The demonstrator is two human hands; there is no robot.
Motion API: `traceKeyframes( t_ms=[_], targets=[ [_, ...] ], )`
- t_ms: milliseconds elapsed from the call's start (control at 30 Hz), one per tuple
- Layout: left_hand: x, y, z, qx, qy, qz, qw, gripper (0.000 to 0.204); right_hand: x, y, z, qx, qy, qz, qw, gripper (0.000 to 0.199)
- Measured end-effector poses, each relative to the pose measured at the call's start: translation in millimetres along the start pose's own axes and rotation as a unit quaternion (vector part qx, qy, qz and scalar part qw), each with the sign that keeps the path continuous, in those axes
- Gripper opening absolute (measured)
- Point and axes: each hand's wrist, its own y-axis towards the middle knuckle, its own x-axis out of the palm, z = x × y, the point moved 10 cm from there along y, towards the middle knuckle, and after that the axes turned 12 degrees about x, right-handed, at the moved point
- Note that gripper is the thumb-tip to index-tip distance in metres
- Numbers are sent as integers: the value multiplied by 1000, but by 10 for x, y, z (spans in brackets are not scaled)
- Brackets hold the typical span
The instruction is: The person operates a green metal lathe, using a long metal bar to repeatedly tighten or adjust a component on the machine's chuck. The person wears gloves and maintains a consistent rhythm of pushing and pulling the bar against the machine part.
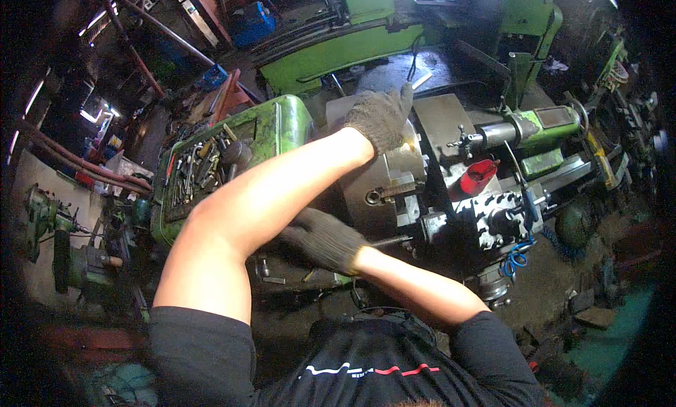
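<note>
My left hand (380, 118), in a dark grey knit glove, reaches far over and rests on the top of a lathe chuck (401, 182) with stepped metal jaws. One finger sticks up apart, beside a pale, short stick-like piece (422, 82); the other fingers are mostly hidden. Under my left forearm lies my right hand (320, 241), gloved alike, near the front of the green headstock (289, 122). Its fingertips are covered by the left forearm, so whatever they touch cannot be seen.
Wrenches and other tools (201, 171) crowd the headstock top. Right of the chuck are a red cup (479, 177), the tool post (496, 220), a green tailstock (549, 129) and a coiled blue hose (517, 259). Another green machine (352, 51) stands behind.
</note>
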Motion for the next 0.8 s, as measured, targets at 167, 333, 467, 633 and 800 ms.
traceKeyframes(
  t_ms=[167, 333, 467, 633, 800],
  targets=[
    [37, -2, -39, 8, -15, 81, 997, 75, -1491, -972, 189, 164, 76, 22, 983, 41],
    [-62, 123, -236, 102, -70, 84, 989, 55, -2854, -1945, 130, 151, 147, 303, 929, 29],
    [-408, 212, -81, -9, -4, 256, 967, 56, -3160, -2582, 466, 166, 251, 323, 897, 28],
    [146, 321, -300, -78, -154, 222, 960, 55, -3321, -2822, 511, 179, 249, 343, 888, 28],
    [244, 279, -338, 86, -190, 274, 939, 28, -3541, -2567, 93, 103, 235, 297, 920, 30]
  ],
)
